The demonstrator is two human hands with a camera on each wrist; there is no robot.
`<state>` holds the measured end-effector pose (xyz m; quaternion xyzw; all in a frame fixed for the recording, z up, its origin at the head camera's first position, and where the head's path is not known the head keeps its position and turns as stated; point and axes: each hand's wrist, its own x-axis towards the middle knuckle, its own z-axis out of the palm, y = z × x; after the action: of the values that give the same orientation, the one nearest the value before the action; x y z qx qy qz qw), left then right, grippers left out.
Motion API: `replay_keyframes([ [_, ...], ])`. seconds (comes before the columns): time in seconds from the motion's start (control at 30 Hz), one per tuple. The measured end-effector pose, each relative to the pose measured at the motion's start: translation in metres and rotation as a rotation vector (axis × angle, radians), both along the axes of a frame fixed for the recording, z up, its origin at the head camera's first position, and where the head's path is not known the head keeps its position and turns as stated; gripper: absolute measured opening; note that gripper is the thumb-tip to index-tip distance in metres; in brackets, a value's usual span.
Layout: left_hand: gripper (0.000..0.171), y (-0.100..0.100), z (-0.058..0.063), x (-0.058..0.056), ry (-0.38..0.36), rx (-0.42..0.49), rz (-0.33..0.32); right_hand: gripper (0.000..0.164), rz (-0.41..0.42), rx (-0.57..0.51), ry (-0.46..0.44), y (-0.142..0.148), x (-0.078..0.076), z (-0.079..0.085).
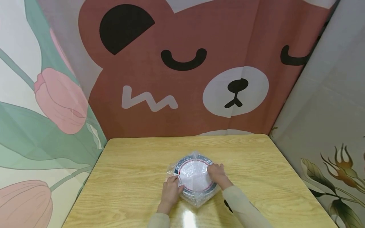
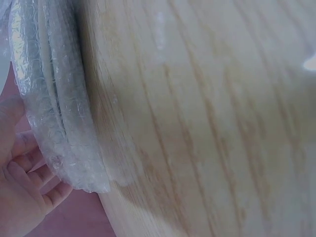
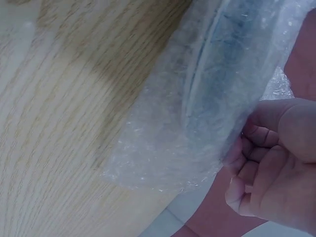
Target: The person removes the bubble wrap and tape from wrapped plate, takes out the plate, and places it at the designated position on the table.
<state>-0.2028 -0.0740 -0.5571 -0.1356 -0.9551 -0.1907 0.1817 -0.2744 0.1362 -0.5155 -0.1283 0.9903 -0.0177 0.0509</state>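
A round plate (image 1: 194,174) with a white centre, a thin red ring and a blue-grey rim lies on the table, enclosed in clear bubble wrap (image 1: 196,200). My left hand (image 1: 170,193) is at its lower left edge, fingers bent at the wrap near the rim. In the left wrist view, the fingers of that hand (image 2: 22,173) meet the side of the wrapping. On the right edge, my right hand (image 1: 218,174) pinches the bubble wrap with curled fingers. The right wrist view shows that hand (image 3: 281,158) beside a loose, crumpled corner of wrap (image 3: 143,163).
The wooden table (image 1: 128,177) extends on all sides of the plate. Behind its far edge hangs a bear-patterned curtain (image 1: 182,85). Flower-printed cloths stand along the left (image 1: 62,101) and right (image 1: 328,110) sides.
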Motion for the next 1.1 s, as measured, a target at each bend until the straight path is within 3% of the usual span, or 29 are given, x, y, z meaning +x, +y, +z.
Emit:
replay_keyframes([
  [0.2, 0.035, 0.001, -0.001, 0.000, 0.015, 0.002, 0.004, 0.012, -0.030, -0.147, 0.006, 0.000, -0.003, 0.006],
  [0.43, 0.033, 0.001, 0.001, 0.000, 0.022, 0.004, 0.011, 0.019, -0.021, -0.359, 0.045, -0.001, -0.006, 0.016],
  [0.67, 0.034, 0.001, -0.002, 0.000, 0.022, 0.003, 0.018, 0.014, -0.119, -0.244, -0.026, 0.004, -0.005, 0.011],
  [0.9, 0.034, 0.001, -0.004, -0.001, 0.014, 0.011, 0.018, 0.012, -0.100, -0.162, 0.046, 0.004, -0.002, 0.002],
  [1.1, 0.035, 0.002, -0.004, -0.001, 0.026, 0.025, 0.015, 0.025, -0.064, -0.157, 0.084, 0.008, -0.002, -0.001],
])
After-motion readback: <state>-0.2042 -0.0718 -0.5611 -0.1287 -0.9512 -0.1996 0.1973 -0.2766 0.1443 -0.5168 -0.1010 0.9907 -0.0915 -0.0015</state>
